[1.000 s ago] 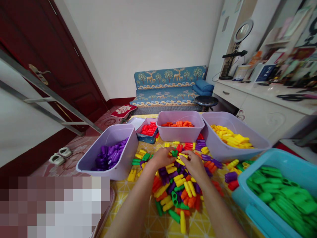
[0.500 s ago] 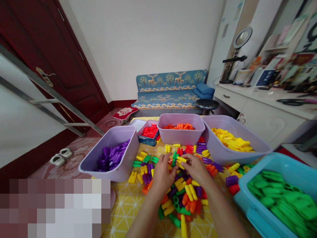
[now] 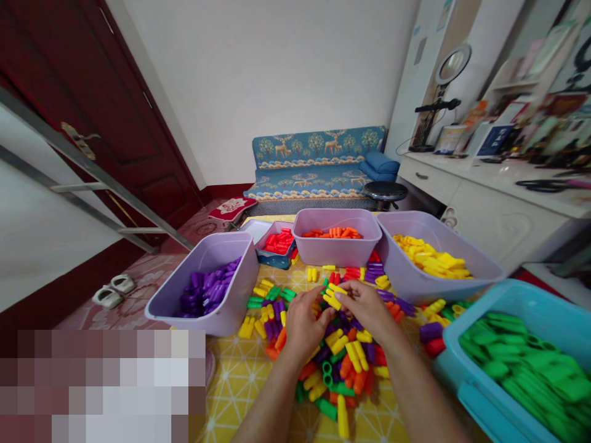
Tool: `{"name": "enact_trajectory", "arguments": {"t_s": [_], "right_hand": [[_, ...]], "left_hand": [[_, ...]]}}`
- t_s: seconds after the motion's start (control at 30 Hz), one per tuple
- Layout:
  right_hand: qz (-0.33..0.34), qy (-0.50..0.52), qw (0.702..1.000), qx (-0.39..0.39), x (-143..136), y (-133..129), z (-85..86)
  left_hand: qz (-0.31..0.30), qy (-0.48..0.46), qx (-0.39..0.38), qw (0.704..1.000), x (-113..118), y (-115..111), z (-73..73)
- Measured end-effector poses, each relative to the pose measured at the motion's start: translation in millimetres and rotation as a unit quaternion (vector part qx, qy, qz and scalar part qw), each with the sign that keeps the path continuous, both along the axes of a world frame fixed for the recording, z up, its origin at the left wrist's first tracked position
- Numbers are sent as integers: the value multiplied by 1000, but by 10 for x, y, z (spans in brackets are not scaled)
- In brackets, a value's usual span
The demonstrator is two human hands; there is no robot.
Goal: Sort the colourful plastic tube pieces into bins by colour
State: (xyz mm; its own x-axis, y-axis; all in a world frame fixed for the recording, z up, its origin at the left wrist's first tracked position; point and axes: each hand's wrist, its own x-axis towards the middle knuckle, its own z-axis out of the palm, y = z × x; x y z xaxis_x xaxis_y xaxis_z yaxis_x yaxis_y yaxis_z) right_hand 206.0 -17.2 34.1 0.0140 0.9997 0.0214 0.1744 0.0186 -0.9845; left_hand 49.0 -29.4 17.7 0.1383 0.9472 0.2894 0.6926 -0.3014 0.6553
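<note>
A mixed pile of small plastic toy pieces (image 3: 355,357) in yellow, orange, purple, green and red lies on a yellow patterned cloth. My right hand (image 3: 367,307) pinches a few yellow toy pieces (image 3: 333,298) between thumb and fingers, above the pile's far side. To its left, my left hand (image 3: 305,323) hovers over the pile with fingers bent and the thumb held apart from them. No piece shows in its grasp, though its palm is hidden.
Lilac bins hold purple pieces (image 3: 210,292), orange pieces (image 3: 335,233) and yellow pieces (image 3: 434,261). Red pieces (image 3: 279,242) fill a small box at the back. On the right stands a turquoise bin (image 3: 455,338) of green pieces. A blue patterned sofa (image 3: 307,178) is behind.
The yellow pieces in my right hand have shifted slightly left and now sit closer together. A green piece that stood beside them between my hands is now mostly out of sight.
</note>
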Motion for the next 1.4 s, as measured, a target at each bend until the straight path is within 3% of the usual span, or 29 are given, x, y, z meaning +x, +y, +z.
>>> {"name": "enact_trajectory", "arguments": {"t_s": [0.17, 0.27, 0.37, 0.43, 0.47, 0.53, 0.6, 0.67, 0.73, 0.8, 0.93, 1.03, 1.1, 1.27, 1.4], "right_hand": [[12, 3, 1000, -2, 31, -14, 36], [-95, 113, 986, 72, 41, -16, 157], [-228, 310, 902, 196, 52, -27, 293], [-252, 376, 864, 221, 61, -29, 303], [-252, 378, 866, 210, 65, -23, 270], [-245, 320, 901, 162, 73, 10, 140], [-211, 183, 954, 111, 76, 71, -35], [-160, 2, 981, 108, 68, 144, -190], [-110, -173, 969, 138, 38, 205, -284], [-70, -306, 937, 151, -9, 237, -306], [-8, -435, 894, 102, -84, 228, -217], [14, -447, 890, 90, -69, 198, -150], [24, -410, 908, 83, -37, 177, -146], [86, -214, 972, 50, 26, 131, -215], [109, -25, 994, 11, 39, 104, -171]], "left_hand": [[-2, 0, -9, 1000, 3, -5, 20], [-12, 3, -10, 1000, 6, -5, 41], [-18, 4, -5, 1000, 8, -10, 53], [-18, 4, 1, 1000, 9, -15, 52], [-17, 5, 4, 1000, 10, -17, 49], [-13, 6, 7, 1000, 10, -20, 41], [-12, 5, 5, 1000, 10, -20, 31], [-10, 0, 3, 1000, 10, -18, 19], [-3, -9, 4, 1000, 12, -15, 8], [5, -16, 9, 1000, 15, -13, -1], [7, -30, 21, 999, 20, -10, -15], [13, -42, 32, 999, 22, -9, -32], [18, -62, 34, 997, 22, -8, -44], [6, -205, 9, 979, 4, 3, -51], [26, -315, -15, 949, -30, 27, -55]]}}
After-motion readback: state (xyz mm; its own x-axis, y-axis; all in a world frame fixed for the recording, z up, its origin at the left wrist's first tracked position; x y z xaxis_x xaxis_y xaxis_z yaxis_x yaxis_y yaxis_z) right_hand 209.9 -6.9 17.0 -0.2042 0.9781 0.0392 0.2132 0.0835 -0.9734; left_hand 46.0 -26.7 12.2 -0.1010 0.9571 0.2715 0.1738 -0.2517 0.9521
